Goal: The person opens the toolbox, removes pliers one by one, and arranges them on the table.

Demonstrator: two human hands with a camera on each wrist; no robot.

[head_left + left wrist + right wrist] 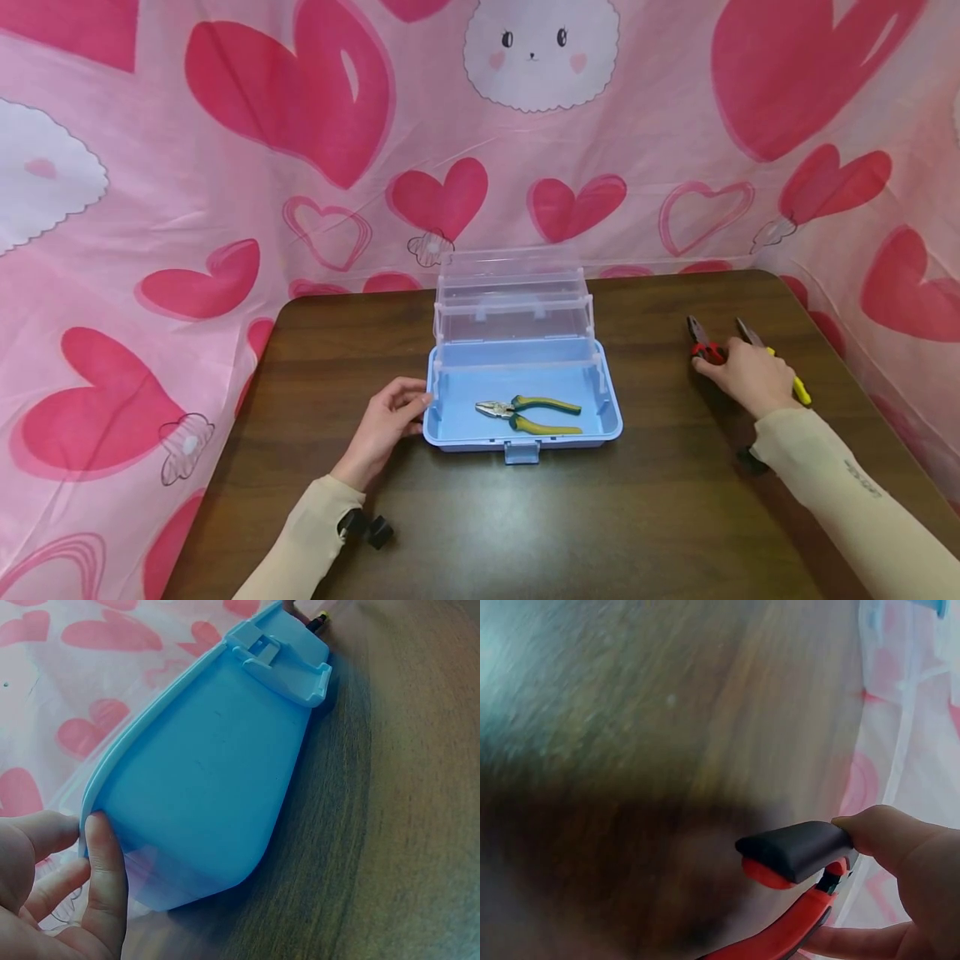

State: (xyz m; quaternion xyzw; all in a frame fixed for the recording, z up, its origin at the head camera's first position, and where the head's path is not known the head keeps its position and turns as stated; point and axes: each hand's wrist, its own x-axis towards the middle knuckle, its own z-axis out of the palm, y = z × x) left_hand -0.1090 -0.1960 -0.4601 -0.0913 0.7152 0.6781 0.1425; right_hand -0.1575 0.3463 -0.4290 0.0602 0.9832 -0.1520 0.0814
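My left hand (386, 425) pinches the left rim of a light blue toolbox (617, 417), thumb on one side and fingers on the other in the left wrist view. The box stands open, its clear trays (513, 308) raised at the back. Inside lie combination pliers (525, 408) with green and yellow handles. Off to the right, my right hand (753, 379) holds red-and-black pliers (802, 851), thumb against one handle and a finger at the other. Pliers with yellow handles (802, 390) lie beside that hand, partly hidden by it.
A dark wooden table (480, 533) carries everything. Pink cloth with hearts (337, 100) hangs behind it and along both sides. The toolbox's front latch (522, 452) hangs down at its near side.
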